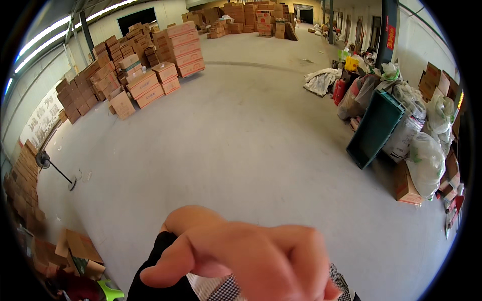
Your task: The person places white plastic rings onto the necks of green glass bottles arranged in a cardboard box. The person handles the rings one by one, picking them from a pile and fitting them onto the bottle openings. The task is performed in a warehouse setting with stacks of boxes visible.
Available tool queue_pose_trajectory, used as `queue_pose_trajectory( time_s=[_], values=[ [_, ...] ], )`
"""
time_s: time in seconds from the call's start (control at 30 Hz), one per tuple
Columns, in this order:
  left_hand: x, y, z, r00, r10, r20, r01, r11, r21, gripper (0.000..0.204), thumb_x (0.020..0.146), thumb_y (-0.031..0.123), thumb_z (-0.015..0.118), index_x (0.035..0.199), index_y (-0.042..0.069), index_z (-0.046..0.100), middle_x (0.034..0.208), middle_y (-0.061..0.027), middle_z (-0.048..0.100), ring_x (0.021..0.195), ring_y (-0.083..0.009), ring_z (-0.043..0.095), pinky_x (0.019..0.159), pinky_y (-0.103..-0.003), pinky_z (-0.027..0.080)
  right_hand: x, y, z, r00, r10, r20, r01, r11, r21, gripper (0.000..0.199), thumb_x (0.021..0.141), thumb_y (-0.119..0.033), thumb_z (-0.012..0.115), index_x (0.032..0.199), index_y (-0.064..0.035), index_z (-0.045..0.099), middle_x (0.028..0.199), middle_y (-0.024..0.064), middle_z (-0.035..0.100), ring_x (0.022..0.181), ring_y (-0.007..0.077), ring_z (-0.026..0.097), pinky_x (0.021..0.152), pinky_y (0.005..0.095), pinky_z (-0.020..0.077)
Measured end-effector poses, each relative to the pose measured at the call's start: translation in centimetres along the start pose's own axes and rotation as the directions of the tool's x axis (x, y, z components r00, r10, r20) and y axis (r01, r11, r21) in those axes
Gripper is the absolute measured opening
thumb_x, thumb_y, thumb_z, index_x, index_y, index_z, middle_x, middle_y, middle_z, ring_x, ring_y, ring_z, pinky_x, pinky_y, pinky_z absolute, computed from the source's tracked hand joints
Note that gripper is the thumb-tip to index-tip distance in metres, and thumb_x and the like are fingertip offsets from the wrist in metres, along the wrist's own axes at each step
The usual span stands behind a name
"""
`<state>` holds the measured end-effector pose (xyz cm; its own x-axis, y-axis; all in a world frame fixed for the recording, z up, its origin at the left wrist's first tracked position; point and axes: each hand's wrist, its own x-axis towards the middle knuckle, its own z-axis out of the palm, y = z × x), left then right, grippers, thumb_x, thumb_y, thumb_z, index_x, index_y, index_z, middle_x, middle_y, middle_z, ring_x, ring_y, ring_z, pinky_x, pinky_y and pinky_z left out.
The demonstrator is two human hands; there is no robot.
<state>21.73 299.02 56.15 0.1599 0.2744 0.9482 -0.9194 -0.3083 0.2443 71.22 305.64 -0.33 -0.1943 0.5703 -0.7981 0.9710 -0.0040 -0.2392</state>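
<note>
My left hand [251,251] is raised very close to the camera at the lower middle, large and partly blurred. A black sleeve [153,268] runs up to it from the lower left. One digit points out to the left, apart from the others, which are bent down and toward the camera. Nothing shows between the fingers, though the fingertips are partly cut off by the lower edge. Beneath the hand, black-and-white checked cloth [226,289] and a pale striped cloth show on my body. My right hand does not show.
Stacked cartons [186,47] stand at the far left, more cartons [241,17] at the back. A standing fan [44,159] is at left, an opened carton [83,246] near left. To the right are a tipped green crate [376,128], filled plastic bags [427,163] and a red extinguisher [340,90].
</note>
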Motion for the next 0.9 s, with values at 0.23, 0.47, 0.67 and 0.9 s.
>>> queue_pose_trajectory(
  time_s=[0.23,0.47,0.67,0.9],
  values=[
    [-0.7,1.3,-32.8,0.831,-0.219,-0.512,0.344,0.925,0.163,0.092,0.095,0.071,0.030,0.156,0.005,0.010,0.151,-0.0202,0.033,0.148,-0.0401,0.016,0.122,-0.047,0.012,13.4,-4.8,-11.8,0.982,0.176,0.066,-0.179,0.983,0.037,0.046,0.094,-0.041,0.056,0.124,-0.0057,0.062,0.121,0.0182,0.065,0.117,0.0339,0.060,0.101,0.0425,0.0455],
    [0.8,5.2,-54.8,0.710,-0.165,-0.685,0.362,0.920,0.153,0.074,0.101,0.059,0.033,0.148,0.002,0.033,0.144,-0.0168,0.044,0.138,-0.0373,0.039,0.117,-0.046,0.026,39.0,-26.8,-47.8,0.884,-0.251,-0.394,0.232,0.968,-0.096,0.052,0.094,-0.043,0.055,0.124,-0.0017,0.061,0.120,0.0209,0.066,0.117,0.0340,0.060,0.100,0.0404,0.0458],
    [3.4,11.1,-74.5,0.967,-0.254,0.009,-0.106,-0.369,0.924,0.019,0.089,0.020,0.062,0.098,0.003,0.062,0.095,-0.0097,0.063,0.074,-0.0252,0.062,0.082,-0.045,0.054,43.8,-65.5,-73.6,0.671,-0.551,-0.496,0.618,0.785,-0.037,0.054,0.093,-0.048,0.057,0.126,-0.0058,0.063,0.121,0.0198,0.066,0.112,0.0318,0.063,0.098,0.0371,0.0476],
    [17.6,11.9,-91.7,0.918,-0.147,0.368,-0.370,0.018,0.929,0.014,0.077,0.001,0.061,0.065,0.007,0.056,0.077,-0.0057,0.058,0.064,-0.0207,0.059,0.061,-0.032,0.055,59.8,-57.7,-70.7,0.853,-0.406,-0.328,0.401,0.912,-0.084,0.052,0.095,-0.051,0.050,0.123,-0.0096,0.065,0.123,0.0179,0.065,0.117,0.0335,0.060,0.101,0.0429,0.0452]
  ],
)
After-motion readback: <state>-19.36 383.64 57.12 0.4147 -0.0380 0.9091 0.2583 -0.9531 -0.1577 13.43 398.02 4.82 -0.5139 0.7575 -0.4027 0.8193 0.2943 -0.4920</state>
